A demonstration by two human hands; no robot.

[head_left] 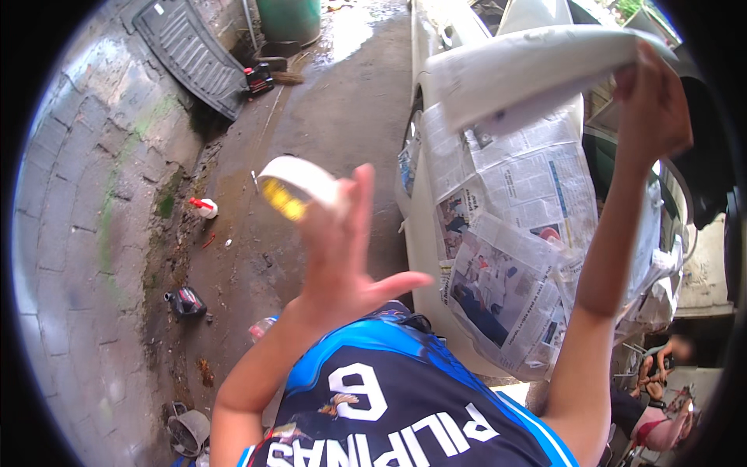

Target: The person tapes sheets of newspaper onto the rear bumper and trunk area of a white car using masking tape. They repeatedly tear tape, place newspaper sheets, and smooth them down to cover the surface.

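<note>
My left hand [334, 249] is raised in the middle with the thumb spread wide. A roll of white masking tape [299, 177] with a yellow-printed inner core rests at its fingers; blur hides exactly how it is gripped. High on the right, my right hand [656, 105] has its fingers closed on the end of a large whitish sheet [537, 74]. The sheet is smeared by motion, curves out to the left, and shows faint dark marks near its lower edge. Below it, overlapping newspaper sheets [513, 280] cover a pale car [424, 265].
On the left, a grey block wall [70, 226] has a dark ribbed panel [191, 54] leaning on it. Black bottles [185, 301], a red-topped white bottle [205, 207] and a bucket [189, 430] stand along its foot. A green drum [289, 19] is far back. People [657, 370] are at the lower right.
</note>
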